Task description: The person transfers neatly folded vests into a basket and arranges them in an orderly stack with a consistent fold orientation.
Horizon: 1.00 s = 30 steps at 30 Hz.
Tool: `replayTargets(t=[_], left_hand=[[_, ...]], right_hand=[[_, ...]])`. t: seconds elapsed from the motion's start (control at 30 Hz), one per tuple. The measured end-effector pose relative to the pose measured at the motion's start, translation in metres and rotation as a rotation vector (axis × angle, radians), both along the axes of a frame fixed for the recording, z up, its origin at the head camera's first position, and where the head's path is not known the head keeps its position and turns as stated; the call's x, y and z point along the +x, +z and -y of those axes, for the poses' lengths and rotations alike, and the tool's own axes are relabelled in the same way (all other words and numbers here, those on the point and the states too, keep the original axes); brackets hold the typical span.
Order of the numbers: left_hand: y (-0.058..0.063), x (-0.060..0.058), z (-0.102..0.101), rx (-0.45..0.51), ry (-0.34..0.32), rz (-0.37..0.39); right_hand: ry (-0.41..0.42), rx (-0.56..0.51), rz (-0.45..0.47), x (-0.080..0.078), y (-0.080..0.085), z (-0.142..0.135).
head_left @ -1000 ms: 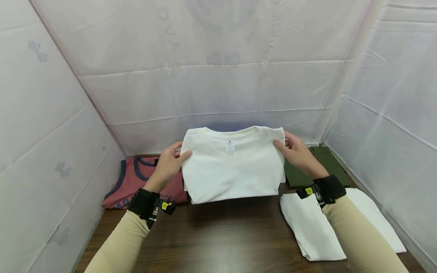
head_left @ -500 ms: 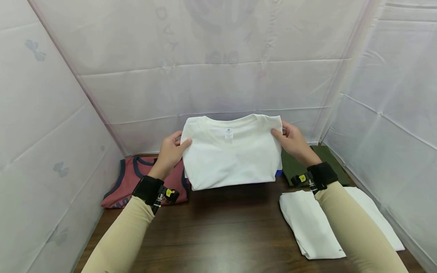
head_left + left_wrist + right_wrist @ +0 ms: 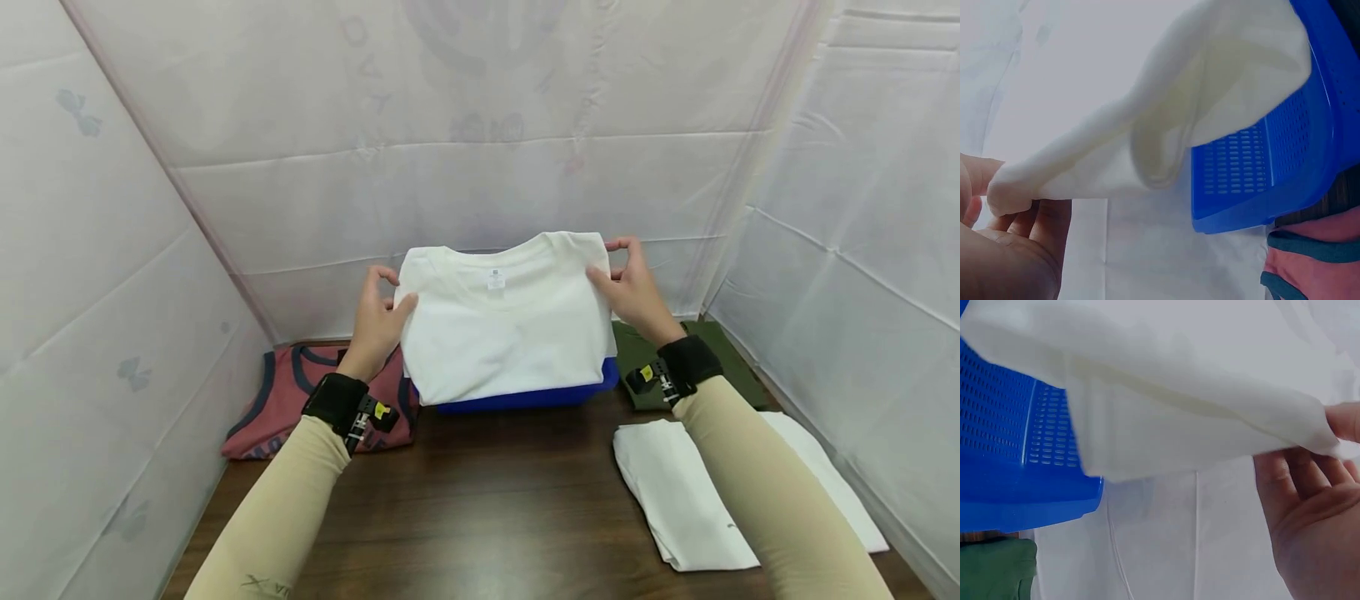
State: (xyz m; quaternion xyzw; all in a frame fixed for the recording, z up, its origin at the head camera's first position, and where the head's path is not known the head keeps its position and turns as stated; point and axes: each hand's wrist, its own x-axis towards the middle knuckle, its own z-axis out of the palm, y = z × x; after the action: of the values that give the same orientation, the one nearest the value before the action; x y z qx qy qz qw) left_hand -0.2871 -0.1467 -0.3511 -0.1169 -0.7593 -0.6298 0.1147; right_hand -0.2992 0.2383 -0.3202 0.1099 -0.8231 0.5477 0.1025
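A folded white T-shirt (image 3: 502,333) with a small neck label hangs between both hands over a blue plastic basket (image 3: 517,400). My left hand (image 3: 380,321) pinches its left edge between thumb and fingers, and my right hand (image 3: 630,287) pinches the right edge. The shirt hides most of the basket in the head view. Both wrist views show the basket's slotted walls under the lifted cloth, with the left hand (image 3: 1016,237) and right hand (image 3: 1316,494) each gripping a folded side.
A folded pink shirt (image 3: 300,400) with dark trim lies left of the basket. At the right are a folded green garment (image 3: 720,358) and a folded white garment (image 3: 690,500) on the brown table (image 3: 480,508). White cloth walls (image 3: 465,192) enclose the back and sides.
Both hands have carried the white T-shirt upward and away, toward the back wall. The blue basket's front now shows beneath the shirt's lower edge.
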Motion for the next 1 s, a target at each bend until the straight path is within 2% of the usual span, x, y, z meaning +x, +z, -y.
replayTargets(t=[0.13, 0.2, 0.37, 0.47, 0.73, 0.87, 1.0], left_hand=[[-0.001, -0.004, -0.003, -0.023, 0.014, -0.041], [0.0, -0.006, -0.006, -0.021, 0.023, -0.045], [0.001, -0.012, -0.012, 0.005, 0.058, -0.03], [0.003, -0.015, -0.014, 0.007, 0.081, -0.021], [0.007, -0.021, -0.016, -0.001, 0.12, -0.002], [0.008, -0.024, -0.016, 0.005, 0.093, 0.03], [0.009, -0.026, -0.016, 0.003, 0.038, 0.054]], right_hand=[[-0.019, 0.0, -0.071, -0.005, -0.002, 0.001], [-0.003, 0.011, -0.119, -0.008, -0.003, 0.0], [0.042, 0.075, -0.239, -0.013, -0.003, -0.004], [0.035, 0.108, -0.27, -0.014, -0.003, -0.004], [-0.033, 0.173, -0.2, -0.013, 0.002, -0.003], [-0.042, 0.215, -0.172, -0.015, 0.004, -0.001], [-0.017, 0.235, -0.124, -0.018, 0.006, 0.001]])
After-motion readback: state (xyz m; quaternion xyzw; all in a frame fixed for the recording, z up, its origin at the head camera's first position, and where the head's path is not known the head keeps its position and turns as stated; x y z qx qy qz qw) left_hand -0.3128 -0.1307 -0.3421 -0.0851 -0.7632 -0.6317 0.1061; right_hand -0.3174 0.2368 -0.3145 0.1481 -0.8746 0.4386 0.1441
